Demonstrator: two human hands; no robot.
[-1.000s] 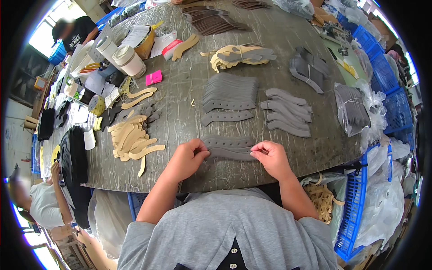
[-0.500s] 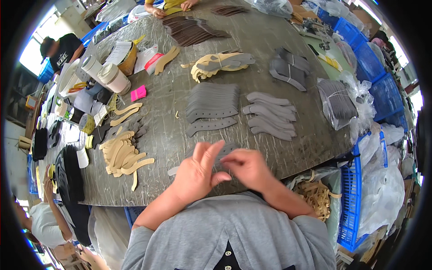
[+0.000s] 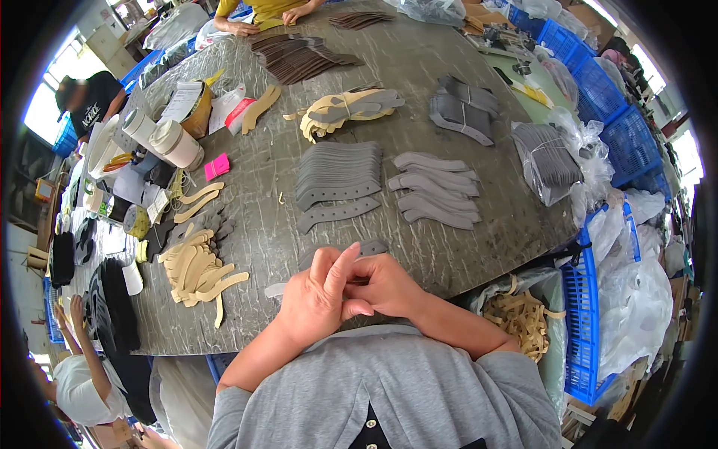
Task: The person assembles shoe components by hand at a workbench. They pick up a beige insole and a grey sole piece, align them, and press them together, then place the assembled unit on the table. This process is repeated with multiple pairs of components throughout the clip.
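Observation:
My left hand [image 3: 315,293] and my right hand [image 3: 387,286] meet in front of my body, over the table's near edge. The left fingers are bent toward the right hand, with the thumb stretched below them. My right fingers are pinched together, their tips tucked in by the left fingers. Whatever lies between the fingertips is hidden. Just beyond the hands, a dark grey curved strip with holes [image 3: 372,247] lies partly covered. A pale grey strip end [image 3: 275,289] shows beside the left hand. Farther off are a row of overlapped grey punched strips [image 3: 338,173] and several smooth grey curved strips [image 3: 435,191].
Beige strips [image 3: 196,269] lie in a heap at left, near white jars [image 3: 178,144] and a pink bundle [image 3: 217,167]. Tied bundles [image 3: 348,111] and brown strips [image 3: 303,58] sit farther back. A blue crate [image 3: 582,322] stands at right. A co-worker's hands [image 3: 243,28] are across the table.
My hands have come closer together, and the left fingers have bent in toward the right. The view has shifted slightly, so the table's things sit a little farther left.

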